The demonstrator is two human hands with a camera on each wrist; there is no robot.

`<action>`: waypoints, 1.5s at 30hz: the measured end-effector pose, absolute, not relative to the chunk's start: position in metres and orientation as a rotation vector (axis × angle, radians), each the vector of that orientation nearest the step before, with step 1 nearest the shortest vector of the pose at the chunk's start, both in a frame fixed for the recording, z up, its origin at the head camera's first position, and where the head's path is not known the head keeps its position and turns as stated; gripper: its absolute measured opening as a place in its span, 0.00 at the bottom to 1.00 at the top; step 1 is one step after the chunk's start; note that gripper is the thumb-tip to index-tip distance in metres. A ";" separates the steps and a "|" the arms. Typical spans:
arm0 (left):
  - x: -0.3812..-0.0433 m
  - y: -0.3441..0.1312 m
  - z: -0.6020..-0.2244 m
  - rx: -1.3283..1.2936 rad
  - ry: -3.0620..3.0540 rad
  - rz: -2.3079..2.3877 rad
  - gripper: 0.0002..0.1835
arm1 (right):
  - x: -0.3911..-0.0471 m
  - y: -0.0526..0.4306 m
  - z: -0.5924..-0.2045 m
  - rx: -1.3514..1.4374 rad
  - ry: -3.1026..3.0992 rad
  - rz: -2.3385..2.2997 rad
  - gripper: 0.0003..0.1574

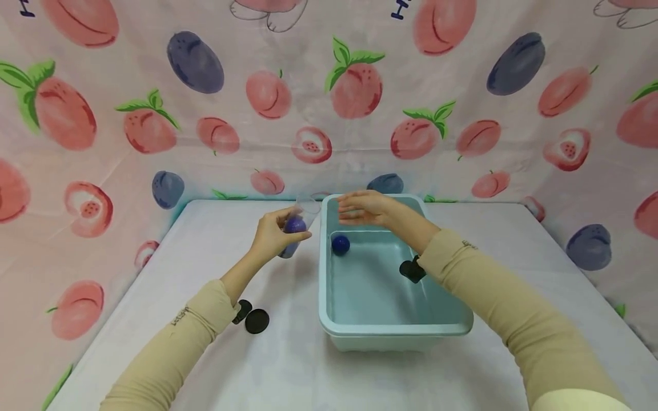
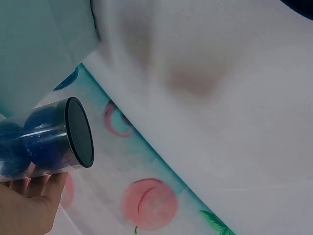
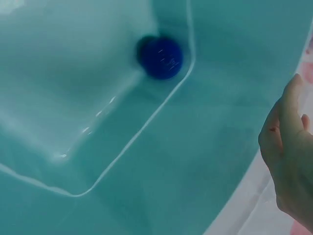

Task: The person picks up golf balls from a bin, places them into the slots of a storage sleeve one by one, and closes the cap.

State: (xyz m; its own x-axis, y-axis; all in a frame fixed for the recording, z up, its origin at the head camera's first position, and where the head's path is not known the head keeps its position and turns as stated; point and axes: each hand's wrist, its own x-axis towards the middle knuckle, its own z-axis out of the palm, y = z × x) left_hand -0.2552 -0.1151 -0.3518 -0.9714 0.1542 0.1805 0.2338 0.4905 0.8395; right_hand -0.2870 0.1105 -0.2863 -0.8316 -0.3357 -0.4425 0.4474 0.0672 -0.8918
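Note:
My left hand (image 1: 267,238) grips a clear plastic cylinder (image 1: 307,208), tilted, beside the basin's left rim. Blue balls (image 2: 45,139) sit one behind another inside it, and a black cap (image 2: 81,132) covers its lower end. Over the far left part of the light blue basin (image 1: 396,329) hovers my right hand (image 1: 364,208), fingers extended and holding nothing. Below that hand, a dark blue ball (image 1: 340,245) lies on the basin floor in the far left corner. It also shows in the right wrist view, away from my fingers.
A black round lid (image 1: 257,321) lies on the white-covered table (image 1: 288,365), left of the basin and close to my left forearm. Behind the table hangs a fruit-printed cloth (image 1: 308,85). Small black devices are on both wrists.

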 end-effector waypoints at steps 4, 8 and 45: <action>-0.255 -0.115 -0.357 -0.346 -2.639 -1.501 0.31 | -0.293 0.116 -0.297 0.168 1.812 -1.771 0.31; -0.255 -0.115 -0.358 -0.342 -2.630 -1.498 0.31 | -0.293 0.119 -0.304 0.199 1.827 -1.714 0.32; -0.258 -0.124 -0.359 -0.305 -2.631 -1.523 0.33 | -0.396 0.143 -0.466 0.446 2.055 -1.415 0.26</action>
